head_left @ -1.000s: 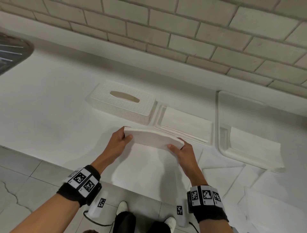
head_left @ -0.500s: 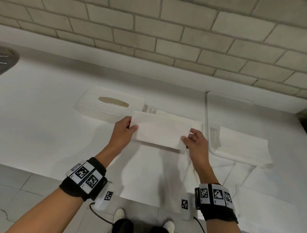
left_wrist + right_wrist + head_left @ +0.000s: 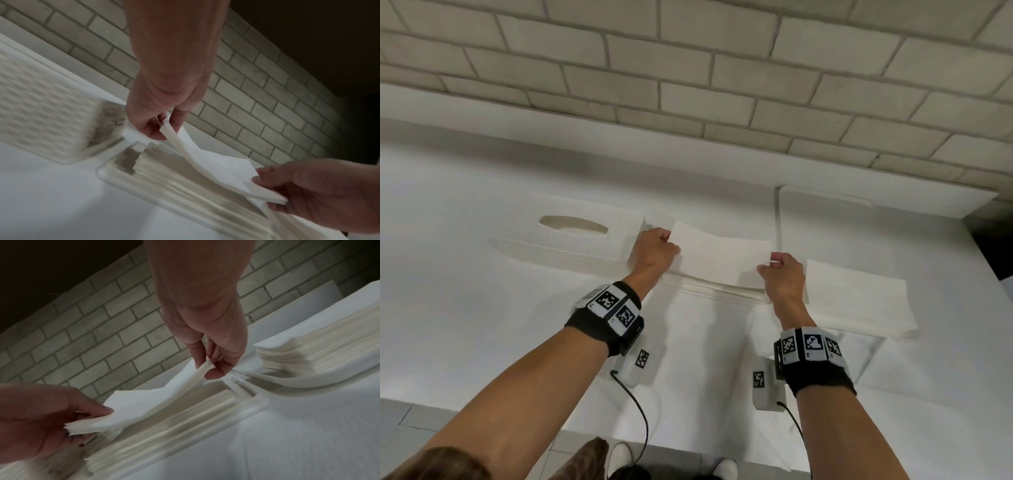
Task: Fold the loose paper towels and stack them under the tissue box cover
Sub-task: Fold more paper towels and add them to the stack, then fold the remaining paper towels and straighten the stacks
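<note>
Since a second ago the folded towel [image 3: 719, 255] has travelled from near the body out over the tray stack [image 3: 717, 291]. The left hand [image 3: 655, 255] and right hand [image 3: 782, 277] each pinch one end, the middle sagging between them. Beyond the left hand lies the box cover [image 3: 571, 240]. Uneven release could leave the towel crooked or unfolded.

Soft matt paper towels [image 3: 720, 255]; woven-textured matt white tissue box cover [image 3: 571, 240] beside them; smooth white bench [image 3: 448, 308]; rough brick wall [image 3: 688, 85].
</note>
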The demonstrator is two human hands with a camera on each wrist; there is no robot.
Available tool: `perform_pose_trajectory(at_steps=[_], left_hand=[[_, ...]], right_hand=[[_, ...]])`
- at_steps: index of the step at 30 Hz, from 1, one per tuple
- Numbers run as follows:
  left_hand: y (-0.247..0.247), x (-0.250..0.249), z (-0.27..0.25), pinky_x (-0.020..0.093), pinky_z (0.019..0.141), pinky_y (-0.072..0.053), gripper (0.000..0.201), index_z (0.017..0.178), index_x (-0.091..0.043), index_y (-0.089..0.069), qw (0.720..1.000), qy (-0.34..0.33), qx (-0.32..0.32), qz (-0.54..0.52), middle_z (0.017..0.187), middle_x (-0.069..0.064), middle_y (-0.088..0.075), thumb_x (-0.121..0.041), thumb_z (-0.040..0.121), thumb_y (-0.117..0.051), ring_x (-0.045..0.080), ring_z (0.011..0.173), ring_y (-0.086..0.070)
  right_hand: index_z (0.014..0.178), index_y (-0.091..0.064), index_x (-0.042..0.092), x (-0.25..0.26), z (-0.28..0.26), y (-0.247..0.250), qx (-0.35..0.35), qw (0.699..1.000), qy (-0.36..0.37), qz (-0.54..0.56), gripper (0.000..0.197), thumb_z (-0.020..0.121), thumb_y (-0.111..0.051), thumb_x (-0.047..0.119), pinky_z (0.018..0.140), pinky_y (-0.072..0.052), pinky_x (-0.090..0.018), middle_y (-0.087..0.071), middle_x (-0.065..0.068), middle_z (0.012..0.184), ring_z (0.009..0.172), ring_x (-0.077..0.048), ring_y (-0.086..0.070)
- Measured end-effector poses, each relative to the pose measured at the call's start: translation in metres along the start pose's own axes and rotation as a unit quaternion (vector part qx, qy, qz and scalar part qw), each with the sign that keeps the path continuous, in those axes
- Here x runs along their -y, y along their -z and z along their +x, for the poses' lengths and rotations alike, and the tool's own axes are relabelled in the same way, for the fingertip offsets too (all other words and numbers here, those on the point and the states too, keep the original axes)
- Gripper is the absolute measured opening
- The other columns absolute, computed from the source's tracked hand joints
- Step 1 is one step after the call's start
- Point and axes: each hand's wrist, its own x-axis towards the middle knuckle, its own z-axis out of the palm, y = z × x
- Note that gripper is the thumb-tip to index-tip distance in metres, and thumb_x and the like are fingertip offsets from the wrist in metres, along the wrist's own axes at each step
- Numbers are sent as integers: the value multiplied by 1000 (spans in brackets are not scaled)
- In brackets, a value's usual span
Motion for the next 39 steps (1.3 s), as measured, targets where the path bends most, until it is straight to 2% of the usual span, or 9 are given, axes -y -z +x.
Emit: perform_pose_trajectory(at_steps=[6, 11, 14, 17, 21, 25, 29, 35, 39], left_hand=[[-12, 10, 7, 36, 82, -57, 30, 107, -13, -71, 1000, -7, -11, 26, 96, 4, -72, -7, 78, -69, 21, 86, -67], [-22, 22, 12, 26, 52, -41, 11, 87, 3, -70, 997, -43, 11, 70, 69, 7, -60, 1, 79, -62, 18, 60, -50], [-26, 25, 12, 35, 64, -45, 15, 82, 9, -60, 987, -63, -1, 149, 77, 12, -52, -6, 79, -63, 23, 69, -50], [-22, 21, 7, 39, 86, -45, 35, 117, -3, -60, 964, -86, -26, 249, 114, 19, -55, -17, 85, -62, 31, 105, -54], [-11, 7, -18, 27, 89, -44, 43, 134, -11, -55, 986, -141, -47, 71, 123, 10, -53, -10, 91, -58, 23, 102, -56], [-10, -1, -51, 17, 79, -47, 26, 116, -14, -68, 990, -124, 31, -58, 109, 1, -66, -9, 92, -58, 10, 86, -58], [-22, -3, -79, 16, 73, -42, 21, 104, -16, -72, 982, -113, 116, -102, 97, 0, -69, -7, 91, -59, 6, 79, -59], [-37, 13, -109, 11, 68, -43, 18, 100, -17, -74, 973, -110, 183, -87, 90, -6, -70, -9, 87, -64, 2, 76, -60], [-41, 25, -121, 22, 85, -50, 43, 119, -22, -65, 969, -59, 217, -101, 110, -2, -66, -17, 78, -78, 12, 94, -62]], right_hand=[[119, -62, 6, -12, 11, -8, 0, 999, 3, -32, 32, 87, -65, 8, 96, -50, -38, -70, -13, 112, 98, -26, -64], [113, -64, -3, -19, 10, -14, -4, 997, 21, -76, 27, 87, -64, 3, 91, -51, -37, -68, -18, 112, 104, -33, -65], [120, -60, -5, -22, 6, -17, -10, 995, 39, -91, 33, 88, -64, 3, 82, -45, -26, -58, -19, 119, 107, -31, -62], [126, -59, 2, -22, -2, -4, -17, 997, 47, -52, 38, 89, -64, 6, 86, -45, -20, -59, -12, 120, 105, -24, -61], [108, -70, 6, -39, -24, 36, 11, 997, 67, -46, 23, 85, -66, 5, 68, -43, -8, -69, -6, 92, 89, -23, -65], [124, -62, 12, -72, -45, 56, 118, 977, 35, -174, 48, 79, -77, 14, 92, -45, -31, -64, -5, 118, 117, -24, -55], [138, -48, 19, -82, -60, 53, 111, 930, 78, -341, 67, 78, -77, 27, 98, -37, -40, -55, -3, 129, 122, -26, -42], [117, -63, 20, -75, -55, 54, 146, 916, 81, -365, 37, 82, -72, 29, 94, -31, -41, -59, -1, 118, 120, -26, -42], [80, -58, 27, -57, -60, 59, 182, 959, 108, -188, 19, 77, -75, 17, 84, -43, -39, -60, 8, 82, 85, -18, -56]])
